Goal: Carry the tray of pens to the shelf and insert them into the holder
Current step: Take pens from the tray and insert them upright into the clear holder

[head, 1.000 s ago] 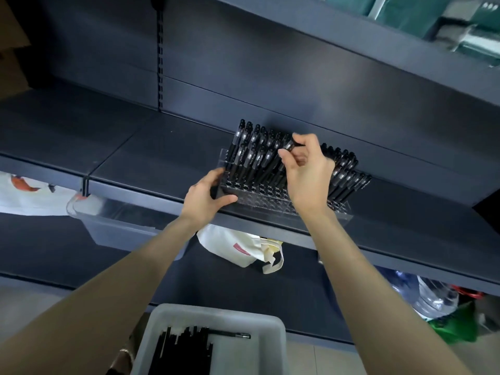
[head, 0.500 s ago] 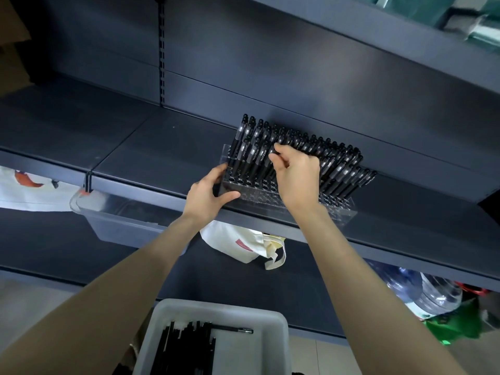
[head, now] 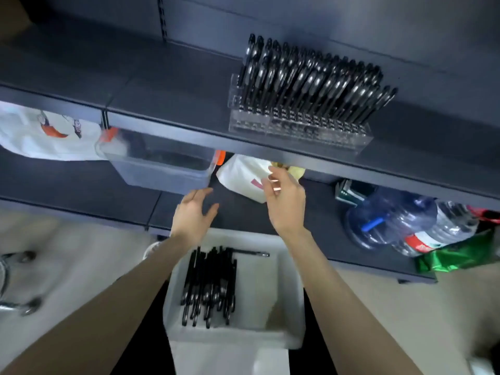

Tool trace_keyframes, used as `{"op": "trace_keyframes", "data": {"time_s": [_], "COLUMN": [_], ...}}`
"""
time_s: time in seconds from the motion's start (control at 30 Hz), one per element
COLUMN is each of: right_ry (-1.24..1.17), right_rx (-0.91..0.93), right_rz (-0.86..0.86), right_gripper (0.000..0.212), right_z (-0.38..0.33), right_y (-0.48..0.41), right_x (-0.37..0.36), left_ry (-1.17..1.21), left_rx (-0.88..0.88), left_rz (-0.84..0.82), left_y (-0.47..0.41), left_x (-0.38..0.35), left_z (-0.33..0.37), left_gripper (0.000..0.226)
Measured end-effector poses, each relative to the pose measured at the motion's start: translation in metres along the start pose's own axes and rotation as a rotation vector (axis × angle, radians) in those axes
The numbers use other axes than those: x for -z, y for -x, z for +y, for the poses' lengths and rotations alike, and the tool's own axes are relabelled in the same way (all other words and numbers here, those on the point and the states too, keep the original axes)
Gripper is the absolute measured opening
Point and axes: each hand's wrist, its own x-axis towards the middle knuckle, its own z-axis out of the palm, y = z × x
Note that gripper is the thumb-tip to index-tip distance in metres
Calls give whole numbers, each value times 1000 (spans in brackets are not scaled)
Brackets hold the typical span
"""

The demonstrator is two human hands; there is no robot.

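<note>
Two hands: L hand (head: pixel 193 212) & R hand (head: pixel 286 201), both bare, both empty, held apart above far end of tray (head: pixel 284 293), lower than upper shelf (head: pixel 176 104).
L fingers: fairly straight, loosely spread, thumb out; touching nothing.
R fingers: loosely curved, relaxed; gripping nothing.
Tray: 1, white plastic, low down btwn the 2 forearms, in front of lower shelf (head: pixel 319 215); what it rests on, can't tell.
Tray pens (head: pixel 208 288): 1 black bundle lying lengthwise on tray's left side, exact no. can't tell; plus 1 single pen (head: pixel 251 254) crosswise at far end.
Holder (head: pixel 297 128): 1, clear, on upper shelf by its front edge, up & right of hands.
Holder pens (head: pixel 311 79): dozens, black, in packed rows, leaning; too dense to count.
Below upper shelf: 1 clear bin (head: pixel 162 169), 2 white bags (head: pixel 48 131) (head: pixel 243 177).
Lower shelf, right: 2 big water jugs (head: pixel 384 220) (head: pixel 438 226), 1 green bag (head: pixel 460 255).
</note>
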Motion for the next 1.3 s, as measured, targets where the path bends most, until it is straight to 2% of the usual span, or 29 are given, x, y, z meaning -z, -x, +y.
{"op": "trace_keyframes", "data": {"time_s": [0.23, 0.43, 0.53, 0.63, 0.87, 1.03, 1.2, 1.3], "right_ry": [6, 59, 49, -5, -23, -18, -44, 33], "right_rx": [-309, -615, -735, -820, -882, -781, -772, -664], "right_rz": [-331, -656, -715, -691, -540, -548, -537, -690], "right_gripper": [29, 49, 58, 61, 32, 12, 22, 35], "right_z": [77, 111, 118, 117, 113, 113, 114, 112], "right_y": [132, 192, 199, 204, 210, 208, 194, 175], "right_x": [-66, -97, -109, -122, -139, -136, -113, -92], "left_ry": [-84, -94, -84, -114, -198, -200, -111, -10], "left_rx": [282, 431, 477, 513, 469, 464, 461, 442], "left_rz": [-306, -407, -431, -431, -428, -427, -393, -360], "left_y": [81, 105, 106, 107, 108, 108, 111, 105], "left_x": [-52, -84, -95, -103, -117, -118, -110, -104], "left_z": [-65, -89, -97, -106, -120, -122, -106, -89], "left_gripper": [46, 50, 51, 50, 47, 46, 47, 46]}}
